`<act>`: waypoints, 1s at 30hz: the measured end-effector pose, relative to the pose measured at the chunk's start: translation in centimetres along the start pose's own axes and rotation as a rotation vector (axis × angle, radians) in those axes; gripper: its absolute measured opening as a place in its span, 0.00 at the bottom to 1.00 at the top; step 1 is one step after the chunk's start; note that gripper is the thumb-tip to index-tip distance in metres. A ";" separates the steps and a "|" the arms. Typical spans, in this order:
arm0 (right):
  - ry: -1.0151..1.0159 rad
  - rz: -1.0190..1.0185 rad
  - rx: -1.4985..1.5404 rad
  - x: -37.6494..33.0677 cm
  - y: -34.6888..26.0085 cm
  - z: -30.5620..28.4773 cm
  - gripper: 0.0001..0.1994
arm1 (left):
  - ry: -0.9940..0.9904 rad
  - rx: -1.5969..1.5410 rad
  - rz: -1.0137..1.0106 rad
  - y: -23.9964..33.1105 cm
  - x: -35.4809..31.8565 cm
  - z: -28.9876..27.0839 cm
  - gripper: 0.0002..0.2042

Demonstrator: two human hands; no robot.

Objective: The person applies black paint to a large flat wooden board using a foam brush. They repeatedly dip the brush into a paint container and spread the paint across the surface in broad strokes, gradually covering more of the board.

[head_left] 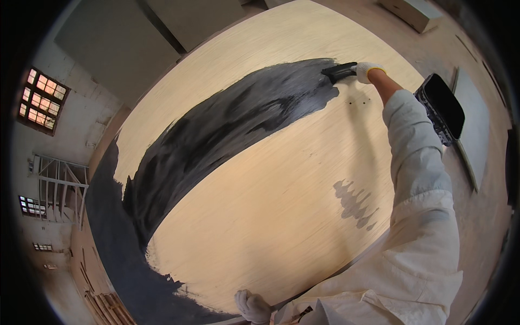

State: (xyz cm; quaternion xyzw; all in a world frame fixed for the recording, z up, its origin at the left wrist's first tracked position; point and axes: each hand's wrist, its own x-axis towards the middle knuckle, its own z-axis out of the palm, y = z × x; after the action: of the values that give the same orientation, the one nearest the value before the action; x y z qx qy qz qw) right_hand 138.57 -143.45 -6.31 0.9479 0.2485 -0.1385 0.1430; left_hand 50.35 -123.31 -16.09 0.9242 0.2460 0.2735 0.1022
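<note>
A large pale wooden panel lies in front of me, with a broad curved band of black paint across it and more black along its left side. At the far right end of that band, my right hand, in a white glove with a yellow cuff, grips a paint-blackened brush pressed on the wood. The brush's handle is mostly hidden by the fingers. My left hand, also gloved, rests with curled fingers at the panel's near edge, and nothing shows in it.
A black rectangular paint container with smeared sides stands right of the panel, beside my right sleeve. Beyond it lies a grey board. Large grey panels stand at the far left. A metal frame and wooden strips are further left.
</note>
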 end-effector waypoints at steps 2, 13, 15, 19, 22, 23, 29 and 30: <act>0.035 0.021 0.012 0.8 -0.6 0.3 0.29 | 0.043 -0.111 -0.032 -1.6 -1.4 1.0 0.09; -0.087 -0.043 0.072 -5.1 -0.9 -1.1 0.29 | 0.169 0.038 0.043 0.8 0.2 1.4 0.02; 0.014 0.126 -0.024 -1.8 2.7 0.5 0.26 | 0.232 0.041 0.037 0.5 1.1 2.4 0.01; 0.114 -0.084 0.063 -1.6 -4.9 -0.6 0.25 | -0.220 -0.170 0.020 1.3 4.3 -3.0 0.04; 0.038 -0.189 0.008 -1.3 -5.8 -2.8 0.28 | 0.160 -0.031 -0.009 0.5 0.0 1.1 0.05; -0.034 -0.215 -0.025 -0.6 -6.1 -3.5 0.30 | 0.185 0.057 0.004 2.1 1.7 0.5 0.04; -0.039 0.125 0.009 9.9 0.9 1.6 0.31 | 0.130 -0.176 -0.112 1.8 2.7 1.5 0.04; -0.020 0.176 0.053 10.4 0.8 1.9 0.31 | 0.182 -0.205 -0.170 2.3 3.0 1.8 0.05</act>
State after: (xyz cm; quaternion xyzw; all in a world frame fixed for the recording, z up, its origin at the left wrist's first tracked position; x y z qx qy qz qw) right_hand 147.37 -140.27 -11.40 0.9681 0.1591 -0.1416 0.1322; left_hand 54.51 -123.88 -15.47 0.8561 0.3023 0.3705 0.1962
